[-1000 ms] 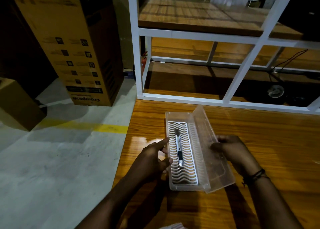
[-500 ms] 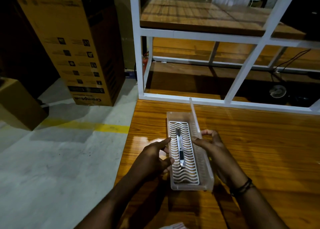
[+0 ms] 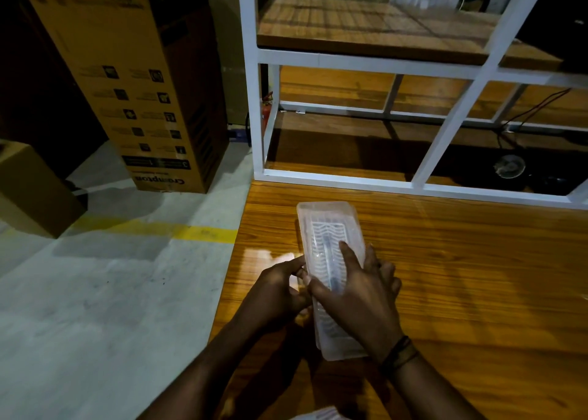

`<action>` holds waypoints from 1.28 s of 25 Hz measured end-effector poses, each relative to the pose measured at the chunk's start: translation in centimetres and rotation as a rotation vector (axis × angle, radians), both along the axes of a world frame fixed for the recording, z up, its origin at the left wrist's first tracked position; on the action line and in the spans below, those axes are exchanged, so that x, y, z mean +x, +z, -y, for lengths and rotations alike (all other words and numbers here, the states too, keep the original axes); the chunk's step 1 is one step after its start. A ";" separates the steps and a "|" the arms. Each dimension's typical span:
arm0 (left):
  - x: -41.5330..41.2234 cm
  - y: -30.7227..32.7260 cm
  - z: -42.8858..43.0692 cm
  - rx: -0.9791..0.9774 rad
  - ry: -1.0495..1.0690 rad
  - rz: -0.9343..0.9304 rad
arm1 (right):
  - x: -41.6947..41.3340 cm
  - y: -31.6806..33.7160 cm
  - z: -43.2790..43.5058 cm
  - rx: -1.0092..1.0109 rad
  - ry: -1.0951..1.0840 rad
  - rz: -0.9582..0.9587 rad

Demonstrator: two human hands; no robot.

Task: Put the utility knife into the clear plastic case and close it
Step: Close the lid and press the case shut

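While the utility knife (image 3: 327, 251) lies inside the clear plastic case (image 3: 331, 228) on the counter (image 3: 461, 260), the right hand (image 3: 359, 295) presses its lid down and the left hand (image 3: 280, 289) grips its edge; only latching seems left.

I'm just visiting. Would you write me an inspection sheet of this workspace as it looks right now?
Surface: glossy wooden table, glare patch near the left hand.
Job's things: clear case lies on the table, lid down over it; knife dimly visible inside on a wavy white insert.
Clutter: nothing seen on the table.
Grippers: right hand presses flat on the lid; left hand pinches the case's left edge.
Cables: dark cable behind the white frame.
Surroundings: white shelf frame, tall cardboard box, smaller box, yellow floor line.
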State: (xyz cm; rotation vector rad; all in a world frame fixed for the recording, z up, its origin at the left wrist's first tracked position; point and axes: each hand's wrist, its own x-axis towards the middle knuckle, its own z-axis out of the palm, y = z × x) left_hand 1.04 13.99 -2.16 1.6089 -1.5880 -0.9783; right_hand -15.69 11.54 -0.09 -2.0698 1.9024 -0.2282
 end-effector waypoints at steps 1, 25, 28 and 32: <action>0.0 0.2 -0.1 0.035 0.009 -0.048 | 0.1 -0.2 0.1 -0.003 -0.002 -0.020; 0.5 1.1 -0.7 0.382 -0.219 -0.152 | -1.4 -2.5 2.9 0.060 -0.088 0.163; 0.5 1.3 -0.5 0.404 -0.189 -0.173 | -0.9 -2.2 3.4 0.085 -0.107 0.193; 0.6 1.4 -0.4 0.397 -0.100 -0.167 | -1.6 -1.7 4.3 0.135 -0.118 0.361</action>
